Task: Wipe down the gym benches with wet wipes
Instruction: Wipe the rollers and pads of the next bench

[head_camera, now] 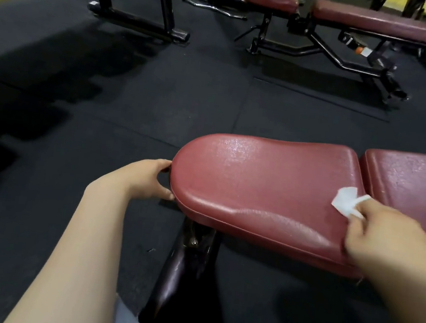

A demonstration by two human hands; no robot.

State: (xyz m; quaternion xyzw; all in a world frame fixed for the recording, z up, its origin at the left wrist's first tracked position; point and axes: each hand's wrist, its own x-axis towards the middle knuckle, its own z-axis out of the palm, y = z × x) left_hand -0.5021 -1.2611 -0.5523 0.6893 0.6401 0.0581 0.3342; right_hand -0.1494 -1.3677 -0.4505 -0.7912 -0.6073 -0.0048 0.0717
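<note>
The bench seat pad (261,190), dark red and glistening, lies at the centre of the view, with the back pad (412,179) just beside it at three o'clock. The left hand (149,178) curls its fingers round the pad's rounded end at nine o'clock, steadying it. The right hand (383,232) pinches a crumpled wet wipe (345,201) against the pad near the gap. Probably best: flatten the wipe and draw overlapping strokes toward nine o'clock, finishing along the near edge seam.

back pad (412,179) of the near bench cut off by the right edge, right hand (385,240) motion-blurred and covering part of the wet wipe (345,201), left hand (147,178) fingertips hidden behind the seat pad (256,184) rim, far bench (374,20) cut off at the right
</note>
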